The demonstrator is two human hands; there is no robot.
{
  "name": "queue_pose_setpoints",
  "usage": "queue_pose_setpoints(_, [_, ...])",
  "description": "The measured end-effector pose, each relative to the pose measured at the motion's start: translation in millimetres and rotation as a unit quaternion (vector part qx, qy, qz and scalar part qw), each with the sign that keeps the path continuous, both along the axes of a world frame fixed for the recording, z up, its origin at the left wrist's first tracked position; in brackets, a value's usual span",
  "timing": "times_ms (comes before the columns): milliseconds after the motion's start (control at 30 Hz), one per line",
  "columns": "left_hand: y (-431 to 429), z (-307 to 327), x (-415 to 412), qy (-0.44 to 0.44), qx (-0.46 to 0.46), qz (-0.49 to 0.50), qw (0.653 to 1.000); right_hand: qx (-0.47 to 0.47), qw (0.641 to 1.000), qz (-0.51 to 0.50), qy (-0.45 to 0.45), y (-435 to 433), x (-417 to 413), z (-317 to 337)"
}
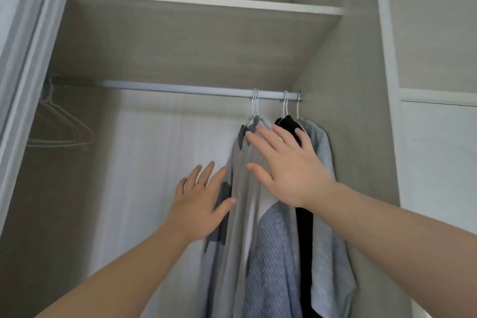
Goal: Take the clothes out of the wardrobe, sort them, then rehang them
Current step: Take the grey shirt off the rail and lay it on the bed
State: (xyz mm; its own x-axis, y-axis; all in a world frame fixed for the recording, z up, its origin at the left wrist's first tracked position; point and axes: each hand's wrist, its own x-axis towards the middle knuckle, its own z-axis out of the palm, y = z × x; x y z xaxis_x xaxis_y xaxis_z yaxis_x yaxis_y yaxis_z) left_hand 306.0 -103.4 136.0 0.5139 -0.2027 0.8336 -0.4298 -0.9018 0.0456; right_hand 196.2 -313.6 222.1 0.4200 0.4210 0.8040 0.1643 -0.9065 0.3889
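Observation:
Several garments hang bunched at the right end of the wardrobe rail point(180, 89) on white hangers: a grey shirt point(242, 227), a blue striped shirt point(273, 253), a black garment point(304, 235) and a light grey top point(327, 214). My right hand point(286, 165) lies with spread, straight fingers over the shoulders of the hanging clothes. My left hand point(200, 201), wearing a ring, is spread flat against the left side of the grey shirt. Neither hand grips anything.
Empty white wire hangers point(59, 126) hang at the far left of the rail, partly behind the sliding door point(23, 59). A shelf point(206, 2) runs above the rail. The wardrobe's right wall point(361, 111) stands close beside the clothes.

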Motion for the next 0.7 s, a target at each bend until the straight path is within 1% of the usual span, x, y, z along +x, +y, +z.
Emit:
queue_pose_setpoints(133, [-9.6,22.8,41.0,0.03,-0.039,-0.067,0.997,0.013,0.999,-0.032,0.008,11.0,30.3,30.5])
queue_pose_setpoints(267, [-20.8,41.6,83.8,0.054,-0.057,-0.127,0.989,0.012,0.992,-0.123,0.028,15.8,57.6,57.0])
queue_pose_setpoints(400, [-36.0,53.7,116.9,0.087,-0.122,-0.195,0.969,0.03,0.977,-0.201,0.058,20.9,78.0,68.6])
queue_pose_setpoints(467, [-43.7,57.7,131.0,0.109,-0.147,-0.225,0.957,0.014,0.968,-0.247,0.041,25.4,85.2,74.1])
queue_pose_setpoints(600, [-60.0,62.5,150.4,0.154,-0.185,-0.29,0.927,-0.049,0.944,-0.323,-0.032,37.2,97.5,88.4])
queue_pose_setpoints(633, [-64.6,62.7,153.4,0.161,-0.192,-0.306,0.919,-0.051,0.941,-0.334,-0.036,40.7,101.1,92.5])
queue_pose_setpoints(700, [-73.9,61.1,157.5,0.168,-0.195,-0.328,0.909,-0.026,0.941,-0.335,-0.026,46.8,109.4,100.1])
